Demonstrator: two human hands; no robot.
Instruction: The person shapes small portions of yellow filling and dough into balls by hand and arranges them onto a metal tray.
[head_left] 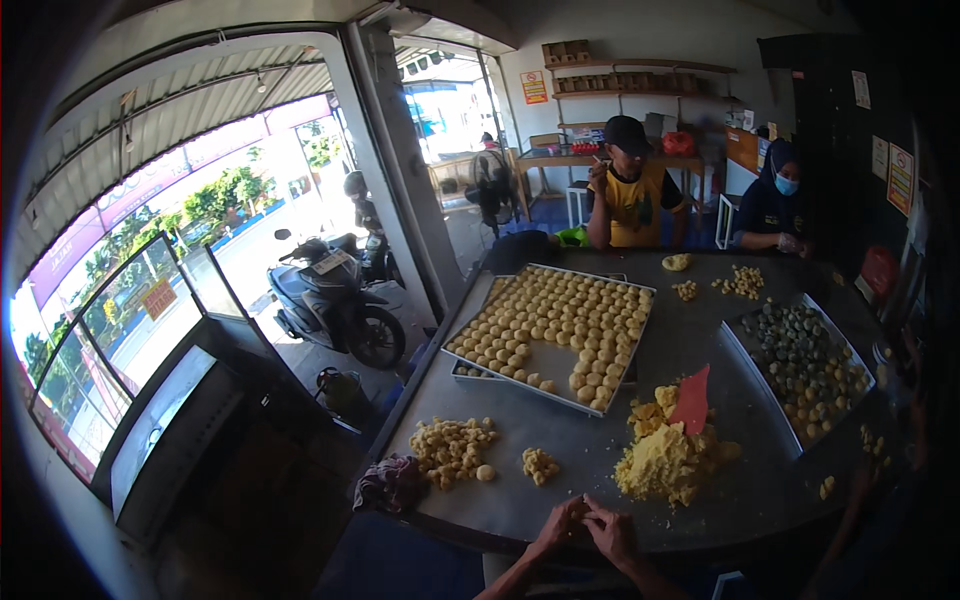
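My left hand [562, 524] and my right hand [609, 532] meet over the near edge of the dark metal table [500, 505]. The fingers of both are closed together around what looks like a small piece of dough, mostly hidden by them. Just beyond and to the right rises a crumbly heap of yellow dough [660, 462], with a red flat scraper [691, 400] standing in it. A small cluster of dough lumps [539, 466] lies to the left of my hands. Farther left is a larger pile of lumps [450, 450].
A large tray [470, 357] of round dough balls stands mid-table, on another tray. At right, a second tray [780, 430] holds dark and tan balls. A purple cloth [390, 484] lies at the left corner. Two people [640, 205] [775, 205] are across the table.
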